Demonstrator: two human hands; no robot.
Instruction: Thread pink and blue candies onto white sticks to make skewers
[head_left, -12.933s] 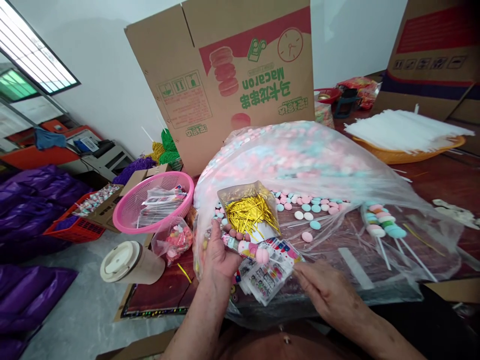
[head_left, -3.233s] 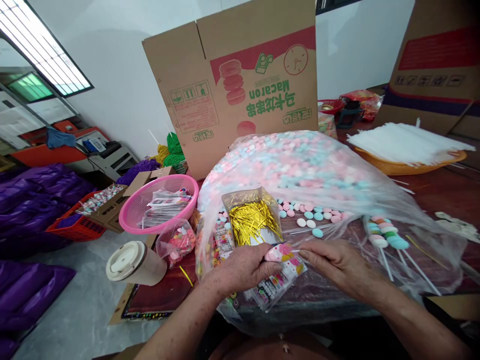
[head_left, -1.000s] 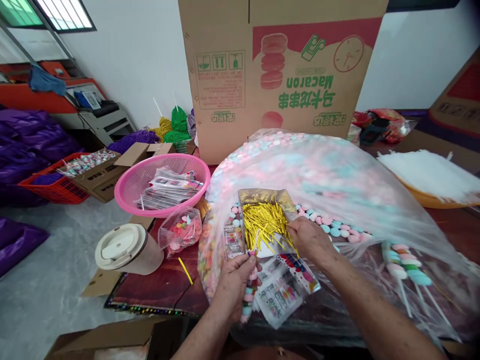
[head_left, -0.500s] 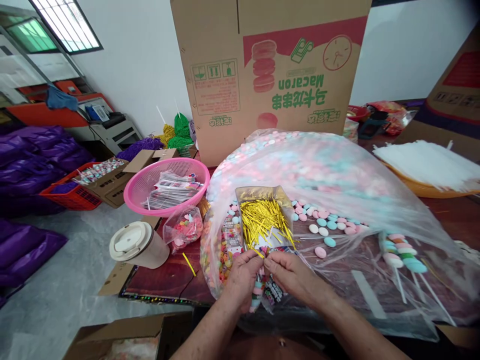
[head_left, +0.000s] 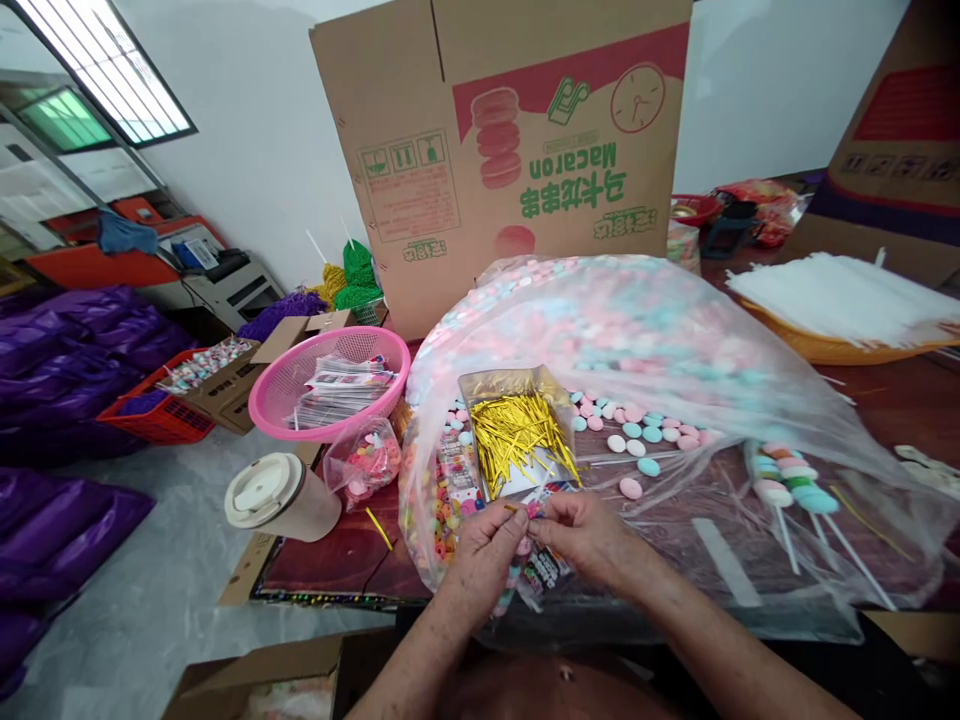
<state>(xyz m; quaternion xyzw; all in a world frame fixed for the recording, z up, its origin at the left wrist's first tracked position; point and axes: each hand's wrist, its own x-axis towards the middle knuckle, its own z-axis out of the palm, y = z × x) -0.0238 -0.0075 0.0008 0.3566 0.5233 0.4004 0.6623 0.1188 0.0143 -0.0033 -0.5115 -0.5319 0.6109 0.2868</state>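
Observation:
My left hand is closed around a small clear printed bag with a stack of pastel candies inside. A bit of gold twist tie shows at its thumb tip. Against the bag's gathered neck, my right hand pinches thumb and fingers together at the tie; its fingers partly hide the tie's far end. Just beyond both hands lies an open box filled with loose gold twist ties.
A large clear bag of pastel candies spreads behind the box. Left are a pink basket of printed wrappers, a lidded cup and a bag of gummies. Candy skewers lie right. A tall carton stands behind.
My fingers have shifted slightly at the bag's neck, and less of the gold tie shows between them. The whole view has turned a little.

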